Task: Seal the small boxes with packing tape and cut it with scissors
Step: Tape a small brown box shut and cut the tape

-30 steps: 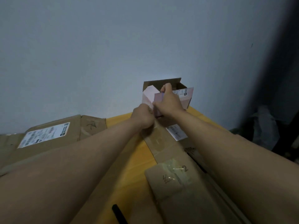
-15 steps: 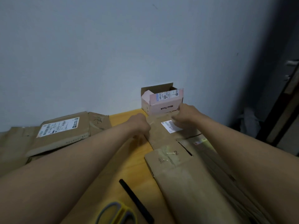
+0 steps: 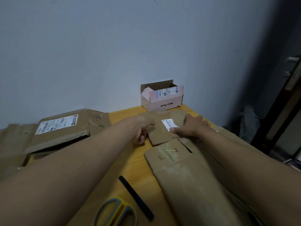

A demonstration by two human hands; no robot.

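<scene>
A small pink box [image 3: 164, 101] stands open-topped against the wall at the table's far edge, flaps up. In front of it lies a flattened brown box [image 3: 160, 136] with a white label [image 3: 169, 124]. My left hand [image 3: 141, 129] grips that flat box's left edge, fingers curled round it. My right hand [image 3: 190, 127] holds its right side, thumb lying on the label. Scissors [image 3: 116, 212] with grey and yellow handles lie at the near edge, beside a black sheath [image 3: 136, 197]. No tape roll is in view.
A longer flattened box [image 3: 182, 176] marked "2" lies under my right forearm. A flat carton [image 3: 60, 129] with a shipping label lies left on other cardboard. The yellow table [image 3: 123, 115] meets a grey wall; a dark door frame [image 3: 276, 115] stands right.
Both hands let go of the pink box and left it standing by the wall. They drew back onto the flat labelled box. The view tipped down, bringing the scissors in.
</scene>
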